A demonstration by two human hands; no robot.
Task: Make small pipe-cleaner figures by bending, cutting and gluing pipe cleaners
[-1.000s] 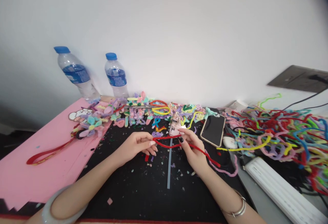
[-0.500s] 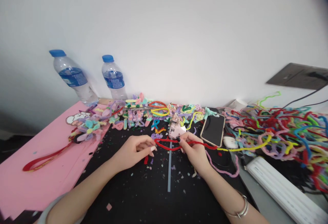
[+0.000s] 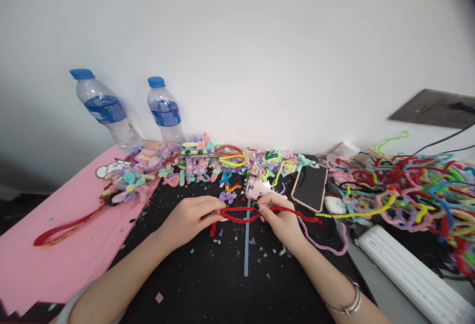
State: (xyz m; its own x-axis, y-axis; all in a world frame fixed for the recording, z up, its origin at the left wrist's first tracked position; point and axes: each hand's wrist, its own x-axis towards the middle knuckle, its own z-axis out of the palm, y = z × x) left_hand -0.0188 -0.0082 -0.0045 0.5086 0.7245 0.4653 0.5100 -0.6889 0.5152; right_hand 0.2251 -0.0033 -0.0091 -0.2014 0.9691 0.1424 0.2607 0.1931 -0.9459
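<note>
Appears to be shaping a red fuzzy stem (image 3: 236, 220) into a narrow loop, centre of frame. Clamped at left end in grip of left hand (image 3: 189, 219), at right in grip of right hand (image 3: 280, 219). Calls next, likely, for pinching both strands firmly. Versus half-second earlier: closed tighter at left; drooping lower at loose tail (image 3: 297, 211).
</note>
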